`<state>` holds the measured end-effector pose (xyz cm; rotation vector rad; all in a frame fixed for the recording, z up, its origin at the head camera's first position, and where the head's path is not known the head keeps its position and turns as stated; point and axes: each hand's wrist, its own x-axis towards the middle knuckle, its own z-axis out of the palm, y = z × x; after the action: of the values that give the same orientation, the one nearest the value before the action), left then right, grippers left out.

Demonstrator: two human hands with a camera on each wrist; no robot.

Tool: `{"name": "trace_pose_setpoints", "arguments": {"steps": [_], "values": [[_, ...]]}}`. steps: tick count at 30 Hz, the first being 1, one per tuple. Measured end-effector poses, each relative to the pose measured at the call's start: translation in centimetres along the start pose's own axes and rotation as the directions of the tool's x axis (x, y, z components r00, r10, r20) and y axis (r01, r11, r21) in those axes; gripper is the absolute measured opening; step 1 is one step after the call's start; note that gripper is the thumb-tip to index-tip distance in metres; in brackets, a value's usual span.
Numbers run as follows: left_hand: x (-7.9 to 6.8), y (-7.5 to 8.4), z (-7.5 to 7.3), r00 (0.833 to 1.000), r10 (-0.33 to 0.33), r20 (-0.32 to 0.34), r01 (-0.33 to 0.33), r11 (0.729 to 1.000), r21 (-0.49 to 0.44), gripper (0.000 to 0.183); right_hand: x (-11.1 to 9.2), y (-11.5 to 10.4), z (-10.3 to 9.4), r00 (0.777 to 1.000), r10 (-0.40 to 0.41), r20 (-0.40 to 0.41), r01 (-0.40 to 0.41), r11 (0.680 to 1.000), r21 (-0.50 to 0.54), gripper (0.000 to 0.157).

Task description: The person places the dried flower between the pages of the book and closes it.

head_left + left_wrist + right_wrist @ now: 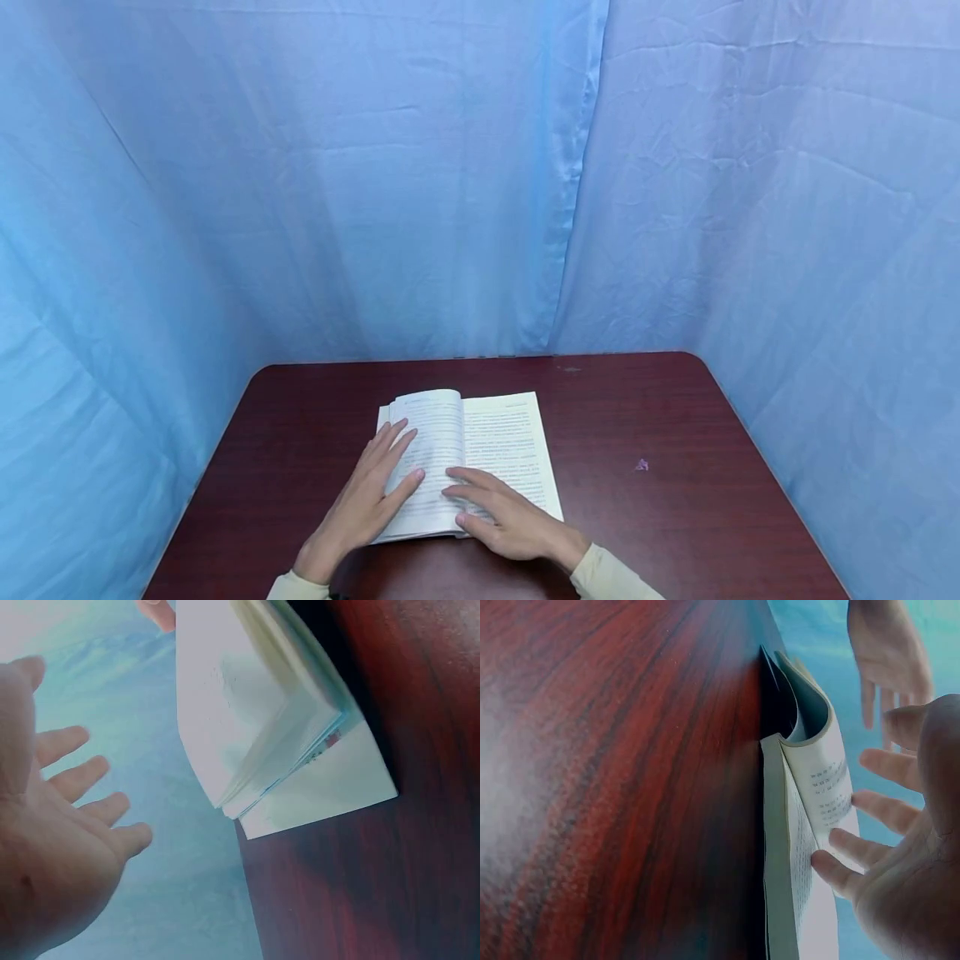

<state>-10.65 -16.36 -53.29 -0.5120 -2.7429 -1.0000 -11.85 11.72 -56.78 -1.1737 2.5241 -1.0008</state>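
An open book with printed pages lies near the table's front edge. Its left-hand leaves bulge up in a curve, as the book shows in the right wrist view. Over the left page is my left hand, fingers spread and fairly straight; in the left wrist view that hand stands apart from the book. My right hand hovers by the lower part of the spine and right page, fingers extended. Whether the fingertips of the right hand touch the paper I cannot tell.
The dark red-brown wooden table has rounded far corners. A small purple mark shows on its right side. Blue cloth curtains hang behind it and along both sides. Both sleeves are pale.
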Motion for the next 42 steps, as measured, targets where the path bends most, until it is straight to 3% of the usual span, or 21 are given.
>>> {"name": "trace_pose_setpoints", "arguments": {"steps": [4, 8, 13, 23, 42], "values": [[-0.4, -0.4, 0.6, 0.992, -0.024, 0.123, 0.024, 1.000, 0.004, 0.064, -0.1, -0.1, -0.2, 1.000, -0.009, -0.010, 0.009, 1.000, 0.006, 0.042], [-1.0, -1.0, 1.2, 0.967, -0.087, 0.239, 0.088, 0.996, 0.007, 0.070, -0.4, 0.0, -0.5, 0.999, -0.003, -0.036, 0.003, 1.000, 0.019, 0.039], [-1.6, -1.7, 1.7, 0.943, -0.146, 0.300, 0.149, 0.989, 0.015, 0.076, -1.4, 0.8, -1.0, 0.994, 0.000, -0.110, -0.001, 1.000, -0.007, 0.034], [-1.9, -2.2, 2.1, 0.934, -0.173, 0.314, 0.175, 0.984, 0.022, 0.080, -4.8, 3.3, -2.8, 0.951, 0.014, -0.308, -0.042, 0.996, -0.082, 0.028], [-2.0, -2.6, 2.2, 0.936, -0.164, 0.310, 0.169, 0.986, 0.012, 0.079, -10.6, 6.6, -6.8, 0.827, 0.158, -0.540, -0.304, 0.933, -0.191, 0.030]]}}
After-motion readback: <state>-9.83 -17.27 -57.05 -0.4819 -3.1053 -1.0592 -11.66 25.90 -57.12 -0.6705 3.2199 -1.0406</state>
